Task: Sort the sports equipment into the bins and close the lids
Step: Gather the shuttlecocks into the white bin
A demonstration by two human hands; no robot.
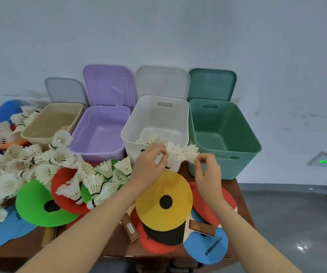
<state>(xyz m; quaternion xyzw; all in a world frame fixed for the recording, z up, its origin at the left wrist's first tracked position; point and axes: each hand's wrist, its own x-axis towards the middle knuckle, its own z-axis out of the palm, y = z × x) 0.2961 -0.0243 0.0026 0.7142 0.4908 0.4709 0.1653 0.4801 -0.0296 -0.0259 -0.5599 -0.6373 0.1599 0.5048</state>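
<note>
While both hands hovered at the near rim of the white bin (139, 123), the left hand (148, 164) and right hand (208, 170) each pinched a shuttlecock (175, 152), feathers pointing away toward the bin just beyond, likeliest drop.

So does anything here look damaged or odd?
Yes: the shuttlecocks held by both hands over the white bin have frayed, ragged feathers. Many more lie heaped loose on the left.

Four bins (154, 123) in a row, lids (162, 81) behind, shuttlecocks (40, 158) front-left
</note>
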